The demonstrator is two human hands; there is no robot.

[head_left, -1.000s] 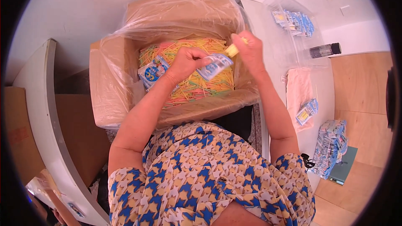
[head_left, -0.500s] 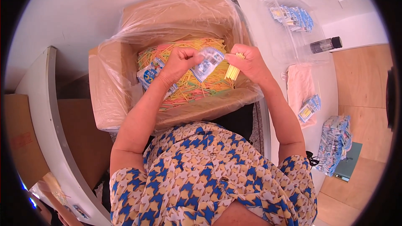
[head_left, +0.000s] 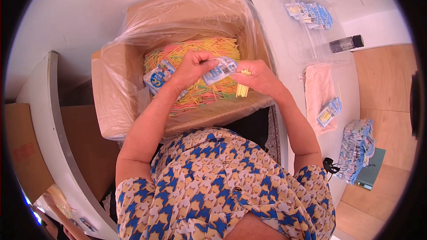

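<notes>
My left hand pinches a small clear-and-blue plastic packet by one side. My right hand is closed round a small bundle of yellow sticks, its fingertips at the packet's right end. Whether those fingertips grip the packet too is hard to see. Both hands are above a cardboard box lined with clear plastic. Loose thin sticks in yellow, pink and green fill its bottom. More blue-and-white packets lie on them, partly hidden by my left wrist.
On the white table to the right stand a clear bin with packets and a dark-capped bottle. A pink cloth carries a filled packet. Stacked packets lie nearer. Another person's arm shows lower left.
My right hand has come slightly left and down with the yellow sticks, which now hang more upright. The packet has tilted flatter between my hands.
</notes>
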